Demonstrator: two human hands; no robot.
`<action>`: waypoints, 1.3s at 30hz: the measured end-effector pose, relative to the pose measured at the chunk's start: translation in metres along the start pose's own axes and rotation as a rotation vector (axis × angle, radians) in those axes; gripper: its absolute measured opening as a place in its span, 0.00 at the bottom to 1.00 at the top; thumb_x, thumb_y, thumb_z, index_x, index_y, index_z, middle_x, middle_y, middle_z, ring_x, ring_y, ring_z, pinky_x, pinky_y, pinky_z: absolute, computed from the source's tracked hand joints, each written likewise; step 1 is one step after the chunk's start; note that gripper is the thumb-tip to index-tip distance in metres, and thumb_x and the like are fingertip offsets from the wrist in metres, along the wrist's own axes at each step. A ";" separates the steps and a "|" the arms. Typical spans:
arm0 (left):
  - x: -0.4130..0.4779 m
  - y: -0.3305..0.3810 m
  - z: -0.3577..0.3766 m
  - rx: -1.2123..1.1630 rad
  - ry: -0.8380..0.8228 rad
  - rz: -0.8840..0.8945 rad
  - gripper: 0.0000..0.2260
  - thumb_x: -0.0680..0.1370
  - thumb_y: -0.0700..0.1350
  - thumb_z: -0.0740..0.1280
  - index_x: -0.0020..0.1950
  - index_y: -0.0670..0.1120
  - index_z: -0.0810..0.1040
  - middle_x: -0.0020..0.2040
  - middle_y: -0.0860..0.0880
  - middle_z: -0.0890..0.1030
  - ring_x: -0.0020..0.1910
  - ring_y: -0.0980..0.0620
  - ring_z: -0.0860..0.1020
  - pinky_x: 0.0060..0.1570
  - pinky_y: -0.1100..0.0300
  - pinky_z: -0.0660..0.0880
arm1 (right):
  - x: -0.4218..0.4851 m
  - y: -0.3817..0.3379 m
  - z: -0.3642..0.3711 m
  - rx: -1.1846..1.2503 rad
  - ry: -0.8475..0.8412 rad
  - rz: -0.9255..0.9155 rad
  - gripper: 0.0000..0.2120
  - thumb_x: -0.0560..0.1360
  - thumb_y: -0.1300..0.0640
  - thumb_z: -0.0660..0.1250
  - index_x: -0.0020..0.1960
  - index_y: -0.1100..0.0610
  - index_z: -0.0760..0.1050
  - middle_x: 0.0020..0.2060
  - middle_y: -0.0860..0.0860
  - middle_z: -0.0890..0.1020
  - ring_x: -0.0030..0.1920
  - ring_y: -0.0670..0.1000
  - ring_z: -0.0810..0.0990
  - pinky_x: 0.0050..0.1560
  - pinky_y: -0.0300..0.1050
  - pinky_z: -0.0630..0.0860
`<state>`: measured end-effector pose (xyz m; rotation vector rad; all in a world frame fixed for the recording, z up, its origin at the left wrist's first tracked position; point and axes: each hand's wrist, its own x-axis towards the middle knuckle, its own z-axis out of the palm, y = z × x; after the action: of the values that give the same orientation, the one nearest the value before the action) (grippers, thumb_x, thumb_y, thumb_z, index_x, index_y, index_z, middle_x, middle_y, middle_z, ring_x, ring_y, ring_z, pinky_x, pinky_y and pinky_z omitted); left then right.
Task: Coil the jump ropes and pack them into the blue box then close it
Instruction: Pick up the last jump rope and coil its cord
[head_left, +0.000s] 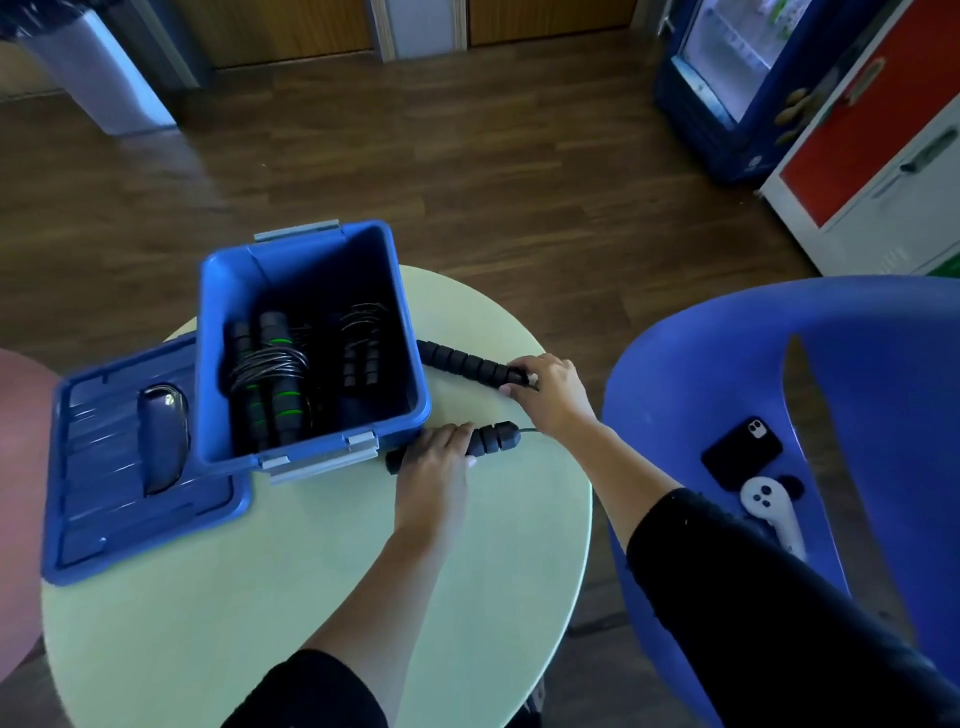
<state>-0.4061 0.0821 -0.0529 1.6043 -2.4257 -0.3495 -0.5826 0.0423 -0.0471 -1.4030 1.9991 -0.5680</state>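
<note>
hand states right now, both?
Left hand: closed on the near black ribbed foam rope handle.
Right hand: gripping the far black ribbed foam rope handle at its end.

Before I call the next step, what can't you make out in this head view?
- Rope cord: thin, shows only beside the near handle; its run is hidden by the right hand.
- Near handle's middle: covered by the left hand.
- Box floor: dark, ropes inside can't be counted.
- Lid: far edge is behind the box.
- Chair: cut off by the right edge.
</note>
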 end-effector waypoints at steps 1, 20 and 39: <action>-0.001 0.002 -0.002 -0.025 -0.001 -0.008 0.18 0.61 0.38 0.80 0.50 0.43 0.83 0.40 0.50 0.83 0.40 0.47 0.82 0.39 0.57 0.80 | -0.002 0.002 -0.001 0.028 -0.014 0.010 0.15 0.75 0.53 0.69 0.61 0.56 0.77 0.55 0.55 0.78 0.59 0.56 0.70 0.54 0.43 0.67; -0.045 0.061 -0.104 -0.215 0.188 0.426 0.20 0.64 0.30 0.77 0.54 0.40 0.81 0.48 0.47 0.81 0.50 0.51 0.72 0.55 0.59 0.68 | -0.141 -0.016 -0.107 0.460 -0.231 -0.064 0.14 0.80 0.63 0.61 0.63 0.51 0.74 0.43 0.40 0.78 0.35 0.35 0.76 0.40 0.30 0.71; -0.011 0.106 -0.227 -0.133 0.539 0.628 0.18 0.73 0.45 0.72 0.61 0.45 0.76 0.58 0.44 0.74 0.54 0.44 0.73 0.59 0.52 0.69 | -0.186 -0.101 -0.212 0.627 0.047 -0.318 0.27 0.64 0.70 0.78 0.59 0.54 0.78 0.51 0.49 0.83 0.50 0.42 0.81 0.52 0.35 0.78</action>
<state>-0.4252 0.1137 0.1947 0.6901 -2.2504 0.0339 -0.6186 0.1814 0.2160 -1.3033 1.4370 -1.2503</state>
